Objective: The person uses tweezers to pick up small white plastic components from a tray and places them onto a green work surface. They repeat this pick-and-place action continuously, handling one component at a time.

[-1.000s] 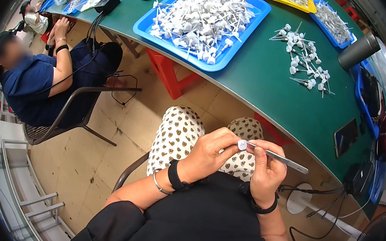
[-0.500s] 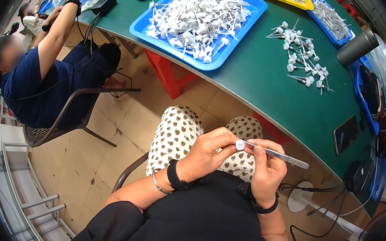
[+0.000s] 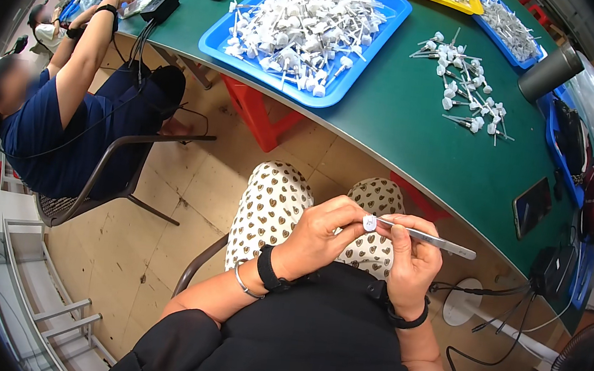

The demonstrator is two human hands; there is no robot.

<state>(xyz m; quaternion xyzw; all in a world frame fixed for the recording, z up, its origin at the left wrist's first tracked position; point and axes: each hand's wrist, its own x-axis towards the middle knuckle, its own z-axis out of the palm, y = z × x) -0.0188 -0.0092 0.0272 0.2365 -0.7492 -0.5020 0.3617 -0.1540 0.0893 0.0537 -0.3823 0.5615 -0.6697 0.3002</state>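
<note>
Over my lap, my left hand (image 3: 325, 230) pinches a small white plastic part (image 3: 370, 223) with a round face between thumb and fingertips. My right hand (image 3: 412, 259) is closed around metal tweezers (image 3: 439, 242), whose tips reach to the white part. Those tips are partly hidden by my fingers. On the green table, a blue tray (image 3: 324, 103) is heaped with white plastic pieces (image 3: 307, 23) that have thin metal pins. To its right lies a loose group of similar white pieces (image 3: 467, 84).
A grey cylindrical flask (image 3: 551, 73) and a phone (image 3: 532, 208) are on the table's right side. Further trays, yellow (image 3: 467, 9) and blue (image 3: 505, 30), stand at the back. A co-worker (image 3: 82, 98) sits at left. Cables (image 3: 509, 302) hang at the right.
My hands, the white part and the tweezers stay almost still. At the left, the co-worker's raised arm has come down and inward, nearer the other hand.
</note>
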